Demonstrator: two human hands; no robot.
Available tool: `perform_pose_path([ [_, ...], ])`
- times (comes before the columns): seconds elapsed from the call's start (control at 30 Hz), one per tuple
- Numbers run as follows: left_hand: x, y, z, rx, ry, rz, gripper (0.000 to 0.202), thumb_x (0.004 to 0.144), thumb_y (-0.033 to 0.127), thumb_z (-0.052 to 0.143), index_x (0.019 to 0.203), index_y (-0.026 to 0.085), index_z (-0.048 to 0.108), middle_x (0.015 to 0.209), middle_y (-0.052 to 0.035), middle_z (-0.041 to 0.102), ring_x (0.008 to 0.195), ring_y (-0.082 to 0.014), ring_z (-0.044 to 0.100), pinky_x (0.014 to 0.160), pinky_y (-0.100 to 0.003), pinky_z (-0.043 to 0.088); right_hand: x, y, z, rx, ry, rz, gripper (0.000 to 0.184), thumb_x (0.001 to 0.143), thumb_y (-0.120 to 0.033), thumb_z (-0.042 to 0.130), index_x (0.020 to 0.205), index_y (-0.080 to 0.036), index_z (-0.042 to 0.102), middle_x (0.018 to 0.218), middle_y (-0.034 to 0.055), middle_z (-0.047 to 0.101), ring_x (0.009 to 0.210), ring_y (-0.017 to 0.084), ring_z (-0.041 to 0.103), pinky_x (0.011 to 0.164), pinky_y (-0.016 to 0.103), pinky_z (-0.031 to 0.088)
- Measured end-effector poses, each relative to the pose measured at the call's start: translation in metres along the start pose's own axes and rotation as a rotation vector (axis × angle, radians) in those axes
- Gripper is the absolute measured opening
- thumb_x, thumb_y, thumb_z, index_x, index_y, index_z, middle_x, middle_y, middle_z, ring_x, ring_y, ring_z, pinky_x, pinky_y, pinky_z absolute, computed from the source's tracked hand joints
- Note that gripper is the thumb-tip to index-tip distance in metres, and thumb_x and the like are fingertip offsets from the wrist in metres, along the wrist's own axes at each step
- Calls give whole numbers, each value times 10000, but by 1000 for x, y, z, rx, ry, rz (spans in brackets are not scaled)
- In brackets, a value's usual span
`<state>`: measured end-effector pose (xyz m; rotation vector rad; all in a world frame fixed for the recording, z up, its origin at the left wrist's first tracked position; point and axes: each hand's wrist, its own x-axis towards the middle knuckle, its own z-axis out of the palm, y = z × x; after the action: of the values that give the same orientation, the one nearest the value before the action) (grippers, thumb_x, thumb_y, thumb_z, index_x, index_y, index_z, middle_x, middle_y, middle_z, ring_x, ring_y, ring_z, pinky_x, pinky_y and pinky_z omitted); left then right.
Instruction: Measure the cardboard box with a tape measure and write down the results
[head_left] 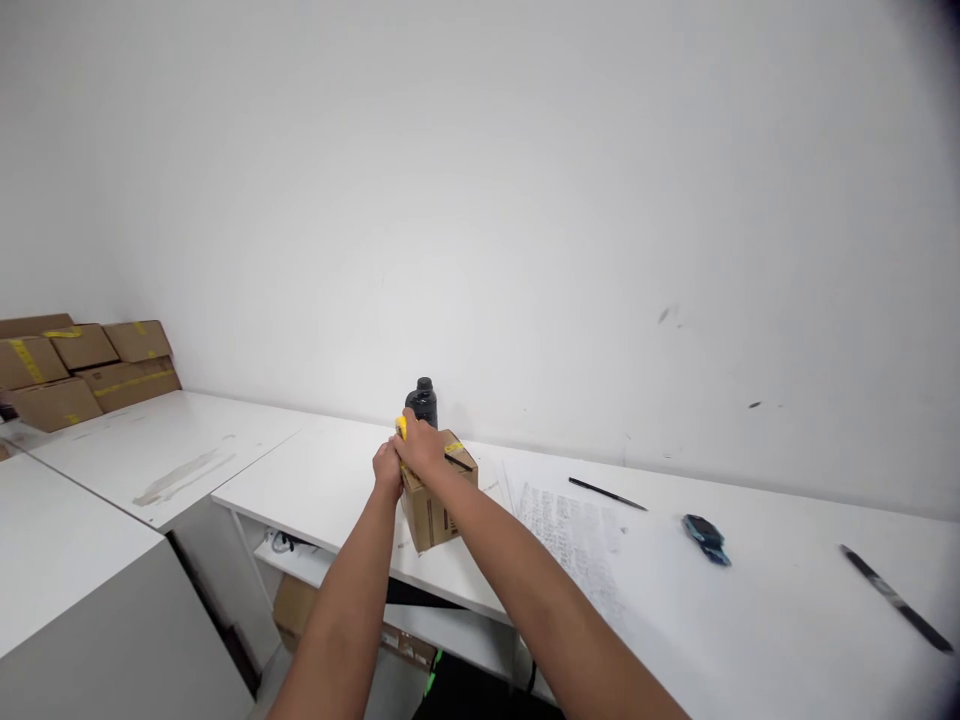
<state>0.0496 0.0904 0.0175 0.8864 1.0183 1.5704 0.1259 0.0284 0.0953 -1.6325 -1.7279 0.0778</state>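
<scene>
A small cardboard box (435, 520) stands on the white table near its front edge, with yellow tape on its top. My right hand (424, 446) is closed over the box's top left side, gripping a roll of yellow tape (401, 428). Close against it, my left hand (386, 468) has its fingers curled at the box's left edge; what they hold is hidden. A thin dark stick (459, 462) shows beside my right wrist, over the box top; whether it lies there or is held I cannot tell. Right behind the hands stands a black bottle (424, 395) with a cap.
Printed paper sheets (570, 535) lie right of the box. Further right are a black pen (607, 493), a small blue-and-black object (706, 539) and a dark knife-like tool (896, 597). Taped cardboard boxes (127, 380) are stacked at far left. A shelf (450, 632) runs below the table.
</scene>
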Motion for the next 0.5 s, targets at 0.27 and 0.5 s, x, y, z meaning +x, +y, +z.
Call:
perform_pose_path([
  [0.27, 5, -4, 3, -9, 58, 32, 214, 755, 383, 595, 680, 191, 536, 592, 30, 522, 555, -131, 514, 620, -300, 443, -67, 19, -24, -161, 25, -48, 470, 903, -379, 481, 1350, -250, 417, 1011, 88, 643, 815, 222, 619, 648, 290, 406],
  [0.5, 8, -7, 5, -23, 17, 37, 296, 763, 475, 581, 702, 188, 544, 593, 26, 532, 532, -128, 511, 611, -319, 474, -107, 22, -28, -119, -9, 88, 529, 899, -401, 470, 1404, -270, 382, 1109, 106, 616, 846, 242, 625, 667, 322, 455],
])
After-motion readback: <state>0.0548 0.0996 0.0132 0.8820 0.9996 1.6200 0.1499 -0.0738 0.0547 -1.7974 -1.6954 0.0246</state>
